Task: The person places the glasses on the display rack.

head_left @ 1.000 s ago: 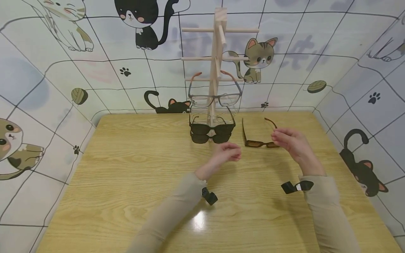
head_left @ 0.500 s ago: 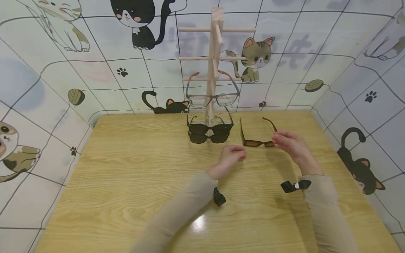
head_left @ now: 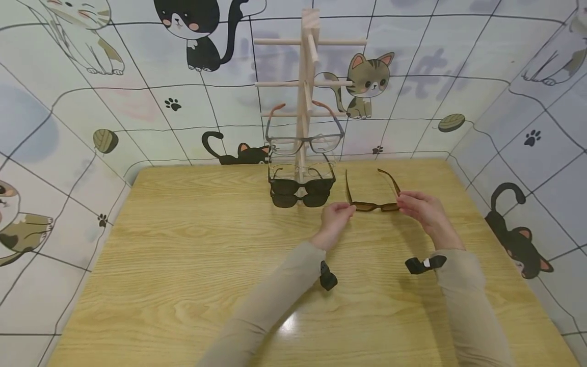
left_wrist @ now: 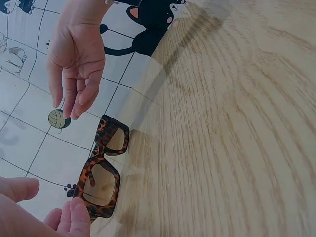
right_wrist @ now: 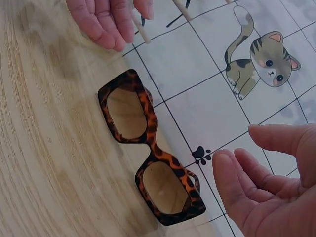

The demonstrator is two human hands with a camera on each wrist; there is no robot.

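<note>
A pair of tortoiseshell sunglasses [head_left: 377, 207] with brown lenses rests on the table, temples unfolded and pointing toward the wall. My left hand [head_left: 334, 223] is at their left end, and its fingertips overlap that corner in the head view. At the right end is my right hand [head_left: 428, 218], fingertips close to the frame. In the right wrist view, both lenses of the sunglasses [right_wrist: 154, 148] show, and the right hand [right_wrist: 276, 185] has thumb and fingers apart with nothing between them. The left wrist view has the left hand [left_wrist: 34, 212] beside the lower rim, its fingers loosely extended.
Left of the sunglasses, a wooden display rack [head_left: 308, 61] with crossbars stands at the table's back. It carries grey-framed glasses [head_left: 303, 138], thin wire-framed glasses, and dark sunglasses [head_left: 300, 187] low down. A cat-print wall covering [head_left: 174, 137] surrounds the wooden table [head_left: 183, 255].
My left hand has moved right and slightly forward to the left end of the tortoiseshell sunglasses. My right hand has stayed near their right end. The head view has shifted slightly.
</note>
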